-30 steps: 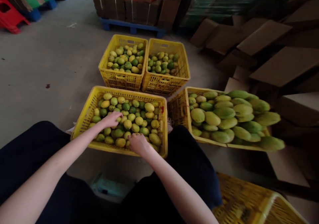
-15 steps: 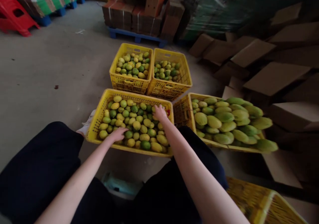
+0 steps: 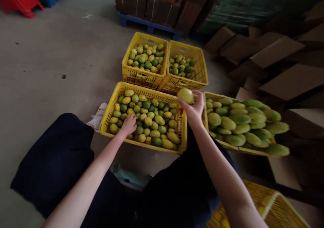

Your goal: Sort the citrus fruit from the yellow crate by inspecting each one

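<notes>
My right hand (image 3: 194,109) is raised above the right end of the near yellow crate (image 3: 143,146), its fingers wrapped round a pale yellow-green lemon (image 3: 185,95). Yellow and green lemons (image 3: 148,121) fill that crate, which stands in front of my legs. My left hand (image 3: 129,124) rests on the fruit at the crate's left front, fingers bent but apart; their tips are partly hidden, and no fruit shows lifted in them.
Behind stand two more yellow crates (image 3: 144,80) of lemons. On the right, a crate is heaped with large oblong green-yellow fruits (image 3: 240,119). Another yellow crate (image 3: 255,201) is at lower right. Cardboard boxes (image 3: 291,82), a blue pallet (image 3: 149,25) and a red stool (image 3: 19,0) lie farther off.
My right hand has risen out of the near crate and moved right, now with a lemon in it. My left hand has shifted slightly forward over the fruit. The view has tilted down.
</notes>
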`<state>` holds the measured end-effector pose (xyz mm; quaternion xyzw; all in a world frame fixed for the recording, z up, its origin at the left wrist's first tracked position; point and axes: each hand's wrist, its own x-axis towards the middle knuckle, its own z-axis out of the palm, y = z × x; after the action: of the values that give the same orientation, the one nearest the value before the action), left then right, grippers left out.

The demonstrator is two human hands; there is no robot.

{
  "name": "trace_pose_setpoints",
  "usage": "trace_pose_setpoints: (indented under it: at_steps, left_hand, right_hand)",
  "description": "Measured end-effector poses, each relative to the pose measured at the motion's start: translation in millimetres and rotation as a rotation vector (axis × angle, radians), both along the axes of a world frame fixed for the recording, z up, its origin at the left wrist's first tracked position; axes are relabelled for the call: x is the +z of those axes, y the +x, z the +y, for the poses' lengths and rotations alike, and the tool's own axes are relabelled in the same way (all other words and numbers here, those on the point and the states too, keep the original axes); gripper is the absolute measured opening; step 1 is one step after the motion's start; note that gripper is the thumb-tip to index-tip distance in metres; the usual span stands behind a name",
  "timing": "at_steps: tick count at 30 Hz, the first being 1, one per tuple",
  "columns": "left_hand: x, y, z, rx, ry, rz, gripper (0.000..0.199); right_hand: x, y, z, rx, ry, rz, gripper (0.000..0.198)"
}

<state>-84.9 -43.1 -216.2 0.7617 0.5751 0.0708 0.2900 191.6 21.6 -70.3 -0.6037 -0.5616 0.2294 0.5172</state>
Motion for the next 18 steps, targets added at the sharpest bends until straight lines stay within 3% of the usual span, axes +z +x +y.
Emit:
trace_pose_setpoints:
  at_steps: [3, 6, 10, 14, 18]
  left_hand:
    - [-7.2, -4, 3, 0.231, 0.084, -0.013, 0.051]
    - [-20.1, -12, 7, 0.389, -0.036, -0.117, 0.053]
    - [-27.3, -20, 15, 0.46, -0.078, -0.173, 0.044]
    - [-21.8, -21, 18, 0.539, -0.107, -0.208, 0.039]
    - [-8.0, -16, 16, 0.589, -0.148, -0.287, 0.038]
  right_hand:
    - [23, -5, -9, 0.03, 0.02, 0.578, 0.043]
    - [28, -17, -9, 0.077, -0.172, 0.965, 0.03]
    - [20, -41, -9, 0.114, -0.459, 1.309, 0.033]
    - [17, -60, -16, 0.182, -0.611, 1.462, 0.038]
    - [18, -62, -24, 0.279, -0.613, 1.354, 0.04]
